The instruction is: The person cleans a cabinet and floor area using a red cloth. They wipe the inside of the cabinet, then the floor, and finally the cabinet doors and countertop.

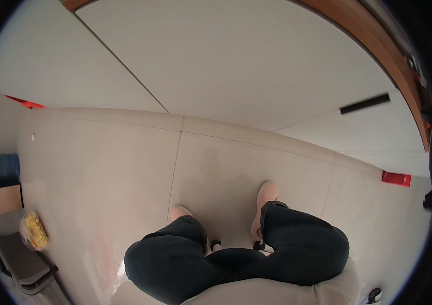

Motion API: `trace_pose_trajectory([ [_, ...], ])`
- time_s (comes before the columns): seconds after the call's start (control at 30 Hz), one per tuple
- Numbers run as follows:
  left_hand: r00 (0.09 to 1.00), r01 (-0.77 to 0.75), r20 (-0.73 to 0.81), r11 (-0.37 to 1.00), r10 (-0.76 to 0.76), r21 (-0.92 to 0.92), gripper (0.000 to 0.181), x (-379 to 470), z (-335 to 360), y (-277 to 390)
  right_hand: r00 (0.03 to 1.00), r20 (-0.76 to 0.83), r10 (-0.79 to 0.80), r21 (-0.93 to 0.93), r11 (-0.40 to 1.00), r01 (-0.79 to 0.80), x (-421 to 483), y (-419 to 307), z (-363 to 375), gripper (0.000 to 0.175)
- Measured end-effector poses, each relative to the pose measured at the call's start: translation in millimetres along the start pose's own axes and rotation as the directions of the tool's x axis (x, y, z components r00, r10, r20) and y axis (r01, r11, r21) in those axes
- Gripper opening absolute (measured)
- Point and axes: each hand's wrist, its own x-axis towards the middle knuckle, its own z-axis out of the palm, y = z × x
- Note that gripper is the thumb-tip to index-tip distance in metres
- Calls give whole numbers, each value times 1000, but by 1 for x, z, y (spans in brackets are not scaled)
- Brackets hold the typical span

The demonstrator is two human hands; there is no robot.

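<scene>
Both of my hands are out of view. Before me stands a pale cabinet front with a brown wooden edge curving along its top right. A black bar handle is set on the panel at the right. My legs in dark jeans are bent as in sitting, knees apart. Pink shoes rest on the light tiled floor short of the cabinet's base. Small black parts, perhaps chair casters, show between my legs.
A red object sits at the cabinet's foot on the right; another red piece lies far left. Along the left stand a blue water jug, a black-and-tan box, a clear bag with yellow contents and a grey padded seat.
</scene>
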Motion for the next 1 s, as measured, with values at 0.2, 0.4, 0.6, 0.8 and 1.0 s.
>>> trace_pose_trajectory([
  [0.2, 999, 36, 26, 988, -40, 149, 49, 27, -45, -4, 994, 80, 70, -181, 982, -55, -1, 31, -39, 35],
  [0.4, 952, -275, 199, 933, 231, 231, 51, 94, -85, 90, 975, 96, 199, -275, 947, -166, 10, 36, -98, 36],
  [0.6, 792, -592, 393, 746, 468, 306, 55, 94, -27, 169, 941, 303, -152, -429, 860, 277, -28, -13, -74, 52],
  [0.8, 807, -582, 333, 751, 488, 312, 55, 58, 6, 196, 898, 428, -104, -321, 911, 259, -57, -30, -9, 48],
  [1.0, 847, -527, 252, 804, 469, 275, 55, 45, 4, 209, 916, 394, -78, -271, 942, 197, -49, 6, -30, 45],
])
